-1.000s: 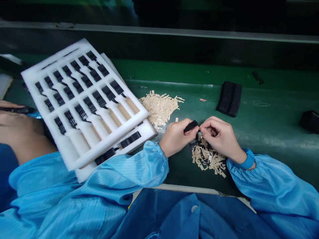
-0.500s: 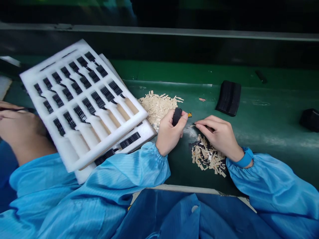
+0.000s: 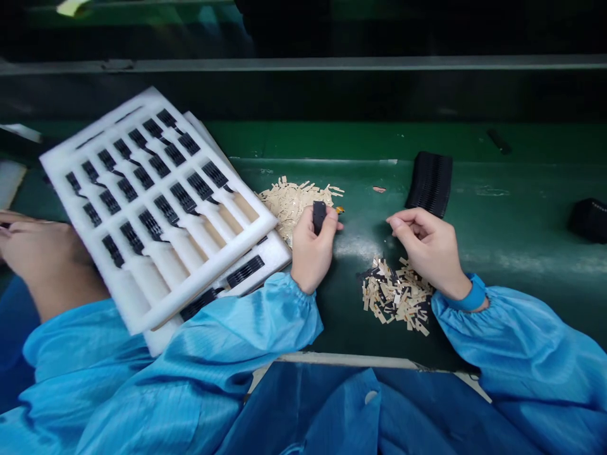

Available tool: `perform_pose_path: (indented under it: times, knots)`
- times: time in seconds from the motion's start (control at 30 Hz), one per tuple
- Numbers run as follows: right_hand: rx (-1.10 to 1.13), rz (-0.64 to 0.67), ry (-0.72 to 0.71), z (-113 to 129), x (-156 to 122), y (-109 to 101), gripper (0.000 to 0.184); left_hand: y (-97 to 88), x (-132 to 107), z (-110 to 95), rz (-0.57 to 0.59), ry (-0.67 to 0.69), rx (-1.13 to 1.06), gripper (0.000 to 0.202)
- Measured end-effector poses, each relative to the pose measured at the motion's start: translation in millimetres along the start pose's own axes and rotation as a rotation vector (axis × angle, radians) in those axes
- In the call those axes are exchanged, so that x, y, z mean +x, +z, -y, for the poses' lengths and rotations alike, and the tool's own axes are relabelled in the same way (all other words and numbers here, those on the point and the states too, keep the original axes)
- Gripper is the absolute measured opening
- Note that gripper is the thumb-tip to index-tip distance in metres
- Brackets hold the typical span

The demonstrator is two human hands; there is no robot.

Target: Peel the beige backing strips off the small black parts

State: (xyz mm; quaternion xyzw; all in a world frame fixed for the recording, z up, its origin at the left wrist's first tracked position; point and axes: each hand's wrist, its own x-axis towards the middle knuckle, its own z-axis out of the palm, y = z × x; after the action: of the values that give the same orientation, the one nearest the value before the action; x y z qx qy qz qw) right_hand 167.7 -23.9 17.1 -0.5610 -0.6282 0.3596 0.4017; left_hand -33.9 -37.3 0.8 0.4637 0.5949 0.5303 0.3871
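Small black ridged strip (image 3: 319,217) stands upright, pinched between thumb and curled fingers of the left hand (image 3: 310,253), just beside a heap of beige slivers (image 3: 289,208). Right hand (image 3: 427,246) well apart, fingers loosely curled, nothing visible in them, above a mixed pile of beige-and-black strips (image 3: 396,297). Stack of black ridged strips (image 3: 429,183) lies beyond, on a green workbench (image 3: 512,253). White foam tray (image 3: 213,272), rows of black strips in its slots, sits tilted over a second white foam tray (image 3: 272,253). Another person's hand (image 3: 33,253) at far left edge.

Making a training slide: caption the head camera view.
Left hand holds a small black part over beige strips on a green bench by a foam tray.
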Motion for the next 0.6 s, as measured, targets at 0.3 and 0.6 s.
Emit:
perform_pose_path:
  times: [0.3, 0.6]
  knots:
    - [0.272, 0.556, 0.319, 9.0, 5.6, -14.2, 0.035, -17.6, -7.8, -1.9, 0.264, 1.046, 0.595, 0.013]
    - [0.299, 0.364, 0.295, 6.4, 4.5, -8.0, 0.028, -11.1, -9.4, -6.9, 0.45, 0.465, 0.475, 0.035]
